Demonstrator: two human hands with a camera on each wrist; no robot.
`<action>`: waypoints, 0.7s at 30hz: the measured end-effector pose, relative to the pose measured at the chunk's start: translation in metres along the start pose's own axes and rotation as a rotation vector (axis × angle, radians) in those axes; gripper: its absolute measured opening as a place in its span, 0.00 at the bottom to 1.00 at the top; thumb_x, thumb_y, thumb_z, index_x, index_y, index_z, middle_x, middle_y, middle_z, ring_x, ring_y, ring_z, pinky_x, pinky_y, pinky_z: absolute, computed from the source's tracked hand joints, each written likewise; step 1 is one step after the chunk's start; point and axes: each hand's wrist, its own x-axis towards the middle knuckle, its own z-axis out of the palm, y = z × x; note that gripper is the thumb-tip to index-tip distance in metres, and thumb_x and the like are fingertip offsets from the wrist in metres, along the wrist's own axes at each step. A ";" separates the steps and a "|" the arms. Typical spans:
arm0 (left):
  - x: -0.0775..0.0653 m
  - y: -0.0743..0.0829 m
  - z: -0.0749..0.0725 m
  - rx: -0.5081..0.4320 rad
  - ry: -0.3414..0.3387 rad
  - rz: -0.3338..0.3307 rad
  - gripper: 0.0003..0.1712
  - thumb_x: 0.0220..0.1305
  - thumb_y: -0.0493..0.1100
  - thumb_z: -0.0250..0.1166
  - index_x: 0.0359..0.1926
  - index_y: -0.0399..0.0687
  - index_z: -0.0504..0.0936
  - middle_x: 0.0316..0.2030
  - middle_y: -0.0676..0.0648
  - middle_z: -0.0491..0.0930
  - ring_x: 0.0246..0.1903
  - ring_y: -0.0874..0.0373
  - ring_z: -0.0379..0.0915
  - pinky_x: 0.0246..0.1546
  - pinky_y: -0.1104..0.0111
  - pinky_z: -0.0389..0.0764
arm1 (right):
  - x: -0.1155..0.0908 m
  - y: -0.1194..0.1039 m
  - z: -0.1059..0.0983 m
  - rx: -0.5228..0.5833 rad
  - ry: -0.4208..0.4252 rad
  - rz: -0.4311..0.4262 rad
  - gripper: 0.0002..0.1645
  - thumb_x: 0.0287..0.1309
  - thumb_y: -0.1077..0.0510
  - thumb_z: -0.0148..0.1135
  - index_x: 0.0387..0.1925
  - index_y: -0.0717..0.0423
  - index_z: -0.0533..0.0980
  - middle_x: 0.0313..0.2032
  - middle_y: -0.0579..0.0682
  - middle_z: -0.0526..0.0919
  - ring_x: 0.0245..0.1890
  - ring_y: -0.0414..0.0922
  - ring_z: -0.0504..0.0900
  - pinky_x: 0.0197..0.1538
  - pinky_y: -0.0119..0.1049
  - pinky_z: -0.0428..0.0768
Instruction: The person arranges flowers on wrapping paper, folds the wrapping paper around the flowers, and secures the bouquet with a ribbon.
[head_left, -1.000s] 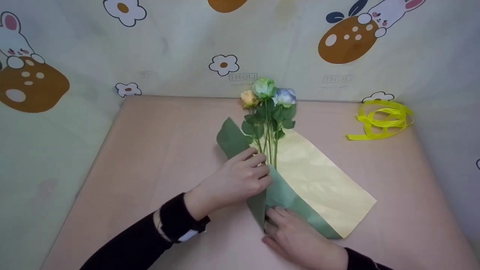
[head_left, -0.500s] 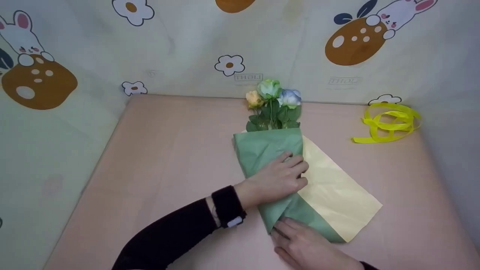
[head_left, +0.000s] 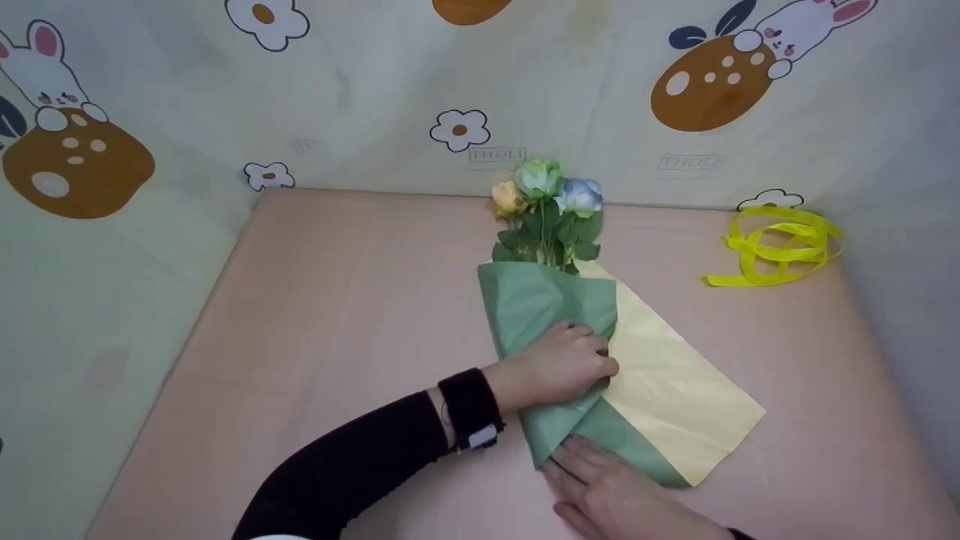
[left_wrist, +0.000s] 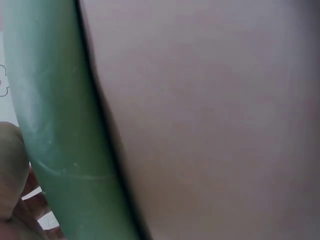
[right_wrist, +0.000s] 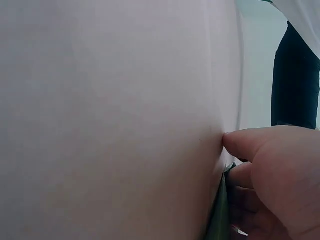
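Note:
Three roses (head_left: 546, 184), pale green, blue and orange, lie with their leaves at the top of the wrapping paper (head_left: 540, 300), which is green outside and cream inside. Its left side is folded over the stems and hides them. With curled fingers my left hand (head_left: 562, 367) grips the folded edge. My right hand (head_left: 607, 480) rests at the bottom of the paper, straight fingers pressing on the lower fold and fingertips partly under it. In the left wrist view the green paper (left_wrist: 55, 110) rises close to the lens. In the right wrist view the right hand (right_wrist: 280, 170) touches the table.
A loosely coiled yellow ribbon (head_left: 784, 247) lies at the back right of the pink table (head_left: 337, 315). Behind stands a pale backdrop (head_left: 360, 97) printed with rabbits and flowers. The cream side of the paper (head_left: 675, 390) spreads out to the right.
My left hand has carried the paper's left flap rightward over the stems, then slid slightly down with its edge. The right hand has stayed at the lower fold.

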 end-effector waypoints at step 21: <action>-0.049 -0.020 -0.030 -0.092 -0.183 -0.136 0.32 0.84 0.64 0.56 0.74 0.50 0.77 0.81 0.39 0.64 0.81 0.34 0.56 0.75 0.32 0.62 | -0.010 0.000 0.001 0.010 -0.004 0.031 0.30 0.81 0.45 0.62 0.71 0.61 0.79 0.69 0.55 0.82 0.71 0.52 0.80 0.67 0.45 0.81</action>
